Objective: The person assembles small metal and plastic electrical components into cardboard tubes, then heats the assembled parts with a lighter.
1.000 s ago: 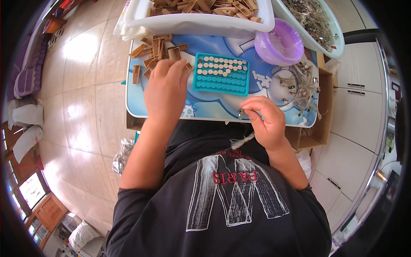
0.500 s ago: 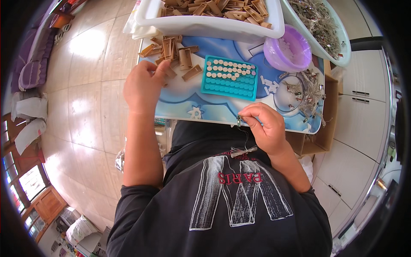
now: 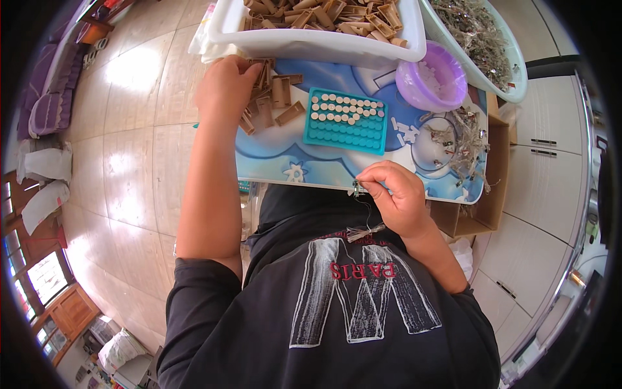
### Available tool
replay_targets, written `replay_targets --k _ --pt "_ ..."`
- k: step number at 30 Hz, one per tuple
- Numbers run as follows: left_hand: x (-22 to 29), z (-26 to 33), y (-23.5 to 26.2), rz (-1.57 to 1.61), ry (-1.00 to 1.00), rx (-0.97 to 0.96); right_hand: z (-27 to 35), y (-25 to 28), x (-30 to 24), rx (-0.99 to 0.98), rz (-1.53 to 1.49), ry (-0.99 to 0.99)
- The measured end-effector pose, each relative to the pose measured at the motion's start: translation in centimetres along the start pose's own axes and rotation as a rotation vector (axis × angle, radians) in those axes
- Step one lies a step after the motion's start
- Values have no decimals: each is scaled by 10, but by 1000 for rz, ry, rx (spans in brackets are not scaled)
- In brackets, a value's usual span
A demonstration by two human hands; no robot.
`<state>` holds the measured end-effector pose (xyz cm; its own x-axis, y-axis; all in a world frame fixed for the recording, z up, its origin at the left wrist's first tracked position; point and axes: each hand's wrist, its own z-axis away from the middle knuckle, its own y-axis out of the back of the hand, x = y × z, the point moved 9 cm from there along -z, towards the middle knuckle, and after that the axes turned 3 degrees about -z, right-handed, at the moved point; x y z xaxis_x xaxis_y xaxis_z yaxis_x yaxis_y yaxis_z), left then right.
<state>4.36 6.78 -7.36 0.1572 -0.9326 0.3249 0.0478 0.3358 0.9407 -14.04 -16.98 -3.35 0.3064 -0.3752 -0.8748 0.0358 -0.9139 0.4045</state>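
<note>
- Tan wooden pieces (image 3: 272,97) lie loose in a small heap on the blue surface (image 3: 285,155), just below the white tub (image 3: 311,45) that holds many more of them; my left hand (image 3: 223,87) rests on the heap's left edge.
- I cannot tell whether the left fingers are curled round a piece or only touching the pile.
- My right hand (image 3: 395,198) sits at the near edge of the surface, fingers pinched closed on a small metal clip (image 3: 357,189) with a thin wire trailing down toward my shirt.
- I judge the wooden pieces light, stiff and dry, easy to pinch across the narrow sides one at a time; the clip looks tiny, springy and easily dropped.
- Between the hands lies a teal tray (image 3: 343,126) part-filled with pale discs; a purple bowl (image 3: 431,81) stands beyond it.
</note>
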Motion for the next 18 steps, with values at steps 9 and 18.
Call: replay_targets --k 9,18 --pt "-33 16 33 633 -28 67 4 3 5 18 -1 -18" --pt "-45 87 -6 550 72 -249 2 1 7 4 3 -11"
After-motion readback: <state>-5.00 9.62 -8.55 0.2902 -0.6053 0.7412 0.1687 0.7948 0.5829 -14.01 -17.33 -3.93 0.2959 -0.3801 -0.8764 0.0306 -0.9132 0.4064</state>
